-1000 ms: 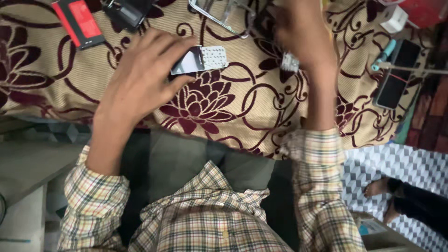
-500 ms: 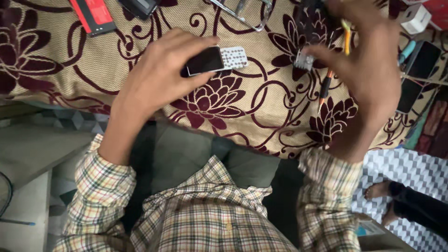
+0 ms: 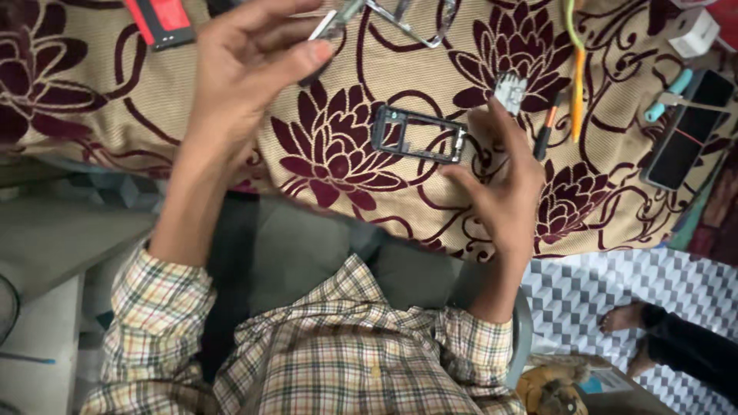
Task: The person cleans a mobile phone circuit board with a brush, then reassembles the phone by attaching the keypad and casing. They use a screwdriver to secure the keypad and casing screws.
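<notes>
Moved since earlier frame: right hand [image 3: 503, 180] lowered, fingers spread wide, holding nothing, beside a black phone frame [image 3: 419, 134] lying on the floral cloth [image 3: 100, 107]. Left hand [image 3: 242, 69] raised, pinching a small silver-edged phone part [image 3: 332, 23], blurred. Further right: orange pen [image 3: 576, 92], dark phone [image 3: 688, 131].

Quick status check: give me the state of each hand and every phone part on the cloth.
left hand: raised, pinching a small silvery part
right hand: open, fingers spread, holding nothing
black phone frame: flat on cloth, bare, not held
small grey part: on cloth, past the right fingertips
dark phone: lying flat, screen dark
</notes>
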